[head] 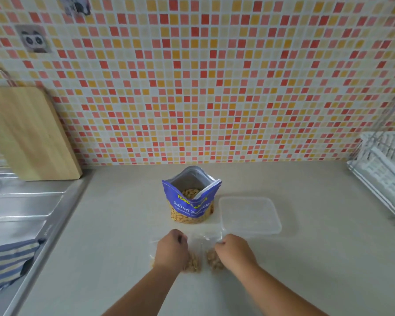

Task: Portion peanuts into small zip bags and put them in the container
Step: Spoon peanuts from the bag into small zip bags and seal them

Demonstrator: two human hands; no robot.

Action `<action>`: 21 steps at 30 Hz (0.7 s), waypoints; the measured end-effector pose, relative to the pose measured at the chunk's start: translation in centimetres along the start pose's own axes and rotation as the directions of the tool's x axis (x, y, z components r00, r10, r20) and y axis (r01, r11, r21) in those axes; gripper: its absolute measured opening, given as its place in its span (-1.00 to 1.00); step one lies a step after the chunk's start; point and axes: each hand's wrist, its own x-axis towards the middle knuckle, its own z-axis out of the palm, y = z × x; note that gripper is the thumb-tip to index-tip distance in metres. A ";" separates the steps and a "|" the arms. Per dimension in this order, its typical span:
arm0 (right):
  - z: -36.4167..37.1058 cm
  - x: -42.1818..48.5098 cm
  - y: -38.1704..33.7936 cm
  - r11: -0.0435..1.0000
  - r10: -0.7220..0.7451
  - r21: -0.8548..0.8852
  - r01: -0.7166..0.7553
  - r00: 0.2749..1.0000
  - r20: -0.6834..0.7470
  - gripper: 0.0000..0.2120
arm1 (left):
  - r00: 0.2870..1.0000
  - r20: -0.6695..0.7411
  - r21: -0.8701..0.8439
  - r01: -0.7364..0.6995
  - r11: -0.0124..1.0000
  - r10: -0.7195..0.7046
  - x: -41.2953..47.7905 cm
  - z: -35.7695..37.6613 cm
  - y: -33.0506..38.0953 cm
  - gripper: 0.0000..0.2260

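Note:
A blue bag of salted peanuts (pixel 191 198) stands open on the counter, peanuts visible inside. To its right lies a clear plastic container (pixel 249 214) with its lid on. In front of the big bag lie small clear zip bags with peanuts in their lower ends (pixel 193 262) (pixel 213 261). My left hand (pixel 172 249) rests closed on the left small bag near its top. My right hand (pixel 235 250) pinches the top edge of the right small bag. A further small bag is partly hidden under my left hand.
A steel sink and drainboard (pixel 20 208) lie at the left with a striped cloth (pixel 7 263) on the edge. A wooden cutting board (pixel 27 133) leans on the tiled wall. A white dish rack (pixel 383 169) stands at the right.

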 end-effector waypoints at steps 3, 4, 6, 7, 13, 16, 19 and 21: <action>-1.3 -0.2 -0.6 0.995 -0.062 0.074 0.067 0.996 -0.058 -0.84 | 1.000 0.007 0.080 -0.024 0.996 0.024 -0.1 0.0 0.3 -0.88; -1.9 -0.3 -0.9 0.990 -0.077 0.112 0.084 0.994 -0.072 -0.86 | 0.999 0.022 0.109 -0.035 0.993 0.033 -0.2 -0.1 0.5 -0.84; -3.0 -0.3 -1.4 0.970 -0.112 0.208 0.127 0.990 -0.081 -0.84 | 0.997 0.034 0.156 -0.069 0.985 0.065 -0.4 -0.4 0.7 -0.75; -3.7 -0.4 -1.7 0.953 -0.123 0.269 0.140 0.989 -0.078 -0.82 | 0.995 0.014 0.147 -0.104 0.984 0.103 -0.4 -0.8 0.8 -0.75; -6.5 -2.0 -3.9 0.738 -0.163 0.657 0.154 0.985 -0.049 -0.80 | 0.956 -0.092 -0.381 -0.293 0.877 0.279 -2.8 -5.1 5.2 -0.86; -7.2 -3.0 -5.1 0.695 -0.240 0.687 0.211 0.969 -0.055 -0.79 | 0.935 -0.140 -0.481 -0.353 0.802 0.327 -3.4 -7.0 7.3 -0.92; -7.8 -4.0 -5.9 0.639 -0.299 0.723 0.262 0.951 -0.080 -0.79 | 0.930 -0.171 -0.502 -0.367 0.783 0.326 -3.1 -8.1 8.1 -0.90; -8.0 -4.3 -6.2 0.612 -0.325 0.738 0.285 0.941 -0.093 -0.81 | 0.933 -0.159 -0.519 -0.356 0.777 0.322 -2.9 -8.5 8.2 -0.88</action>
